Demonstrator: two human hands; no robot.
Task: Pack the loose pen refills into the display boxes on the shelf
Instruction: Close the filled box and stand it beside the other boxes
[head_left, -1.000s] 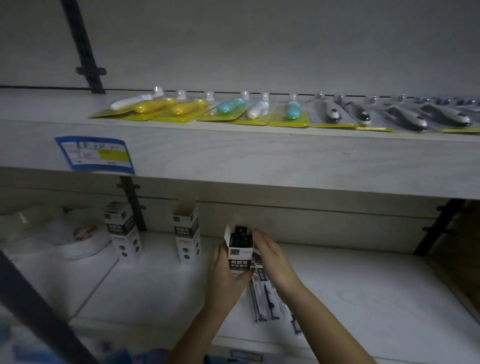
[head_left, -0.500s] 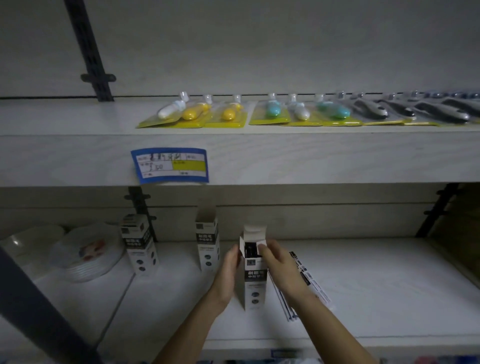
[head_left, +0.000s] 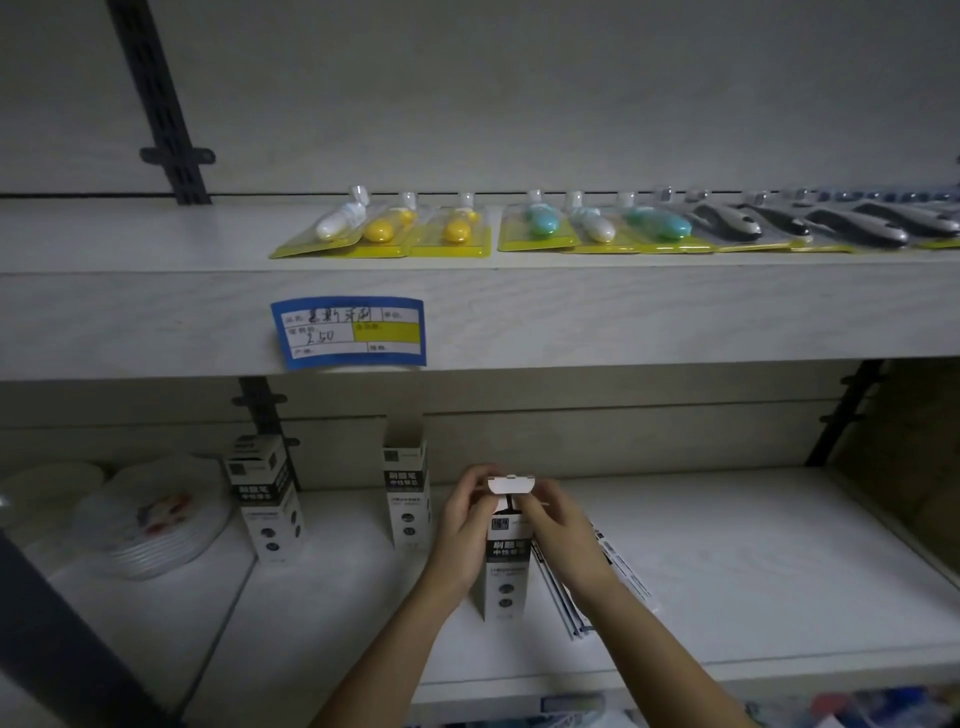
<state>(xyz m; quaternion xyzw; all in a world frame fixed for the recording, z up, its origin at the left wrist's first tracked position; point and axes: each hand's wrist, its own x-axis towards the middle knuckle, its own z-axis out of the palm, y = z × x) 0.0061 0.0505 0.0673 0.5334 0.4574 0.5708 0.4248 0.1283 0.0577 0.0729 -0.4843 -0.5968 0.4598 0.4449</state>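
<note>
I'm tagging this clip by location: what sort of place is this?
Likely a small shop: a handwritten price label on the shelf edge, blister-packed goods lined up above, and matching refill boxes standing below.

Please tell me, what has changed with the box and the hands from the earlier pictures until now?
The display box, lifted in both hands a second ago, now stands on the lower shelf beside the loose refills. Its top flap, upright before, is folded down over the opening; the left hand and right hand grip the box's top. The two other boxes and the refills stayed put.
</note>
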